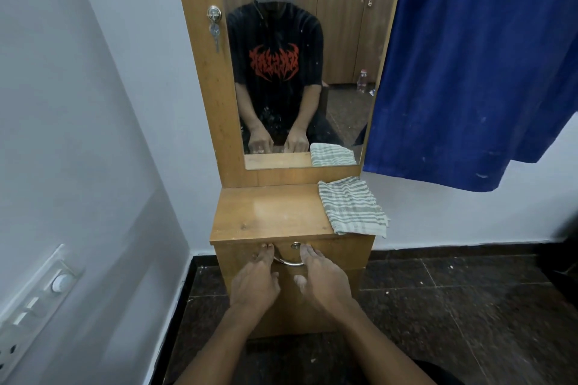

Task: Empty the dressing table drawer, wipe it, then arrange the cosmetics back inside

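A small wooden dressing table [266,216] stands against the wall below a mirror. Its drawer front [337,251] is closed, with a curved metal handle [291,262] and a small keyhole above it. My left hand [255,281] and my right hand [322,275] rest flat on the drawer front, one on each side of the handle, fingers stretched toward the top edge. Neither hand holds anything. A striped grey-and-white cloth [352,206] lies folded on the right of the table top. No cosmetics are visible; the drawer's inside is hidden.
A blue curtain [469,66] hangs at the right, close to the mirror [300,72]. A white wall with a switch panel [34,300] runs along the left. Dark tiled floor [453,306] spreads around the table. A key hangs from a lock on the mirror frame [214,28].
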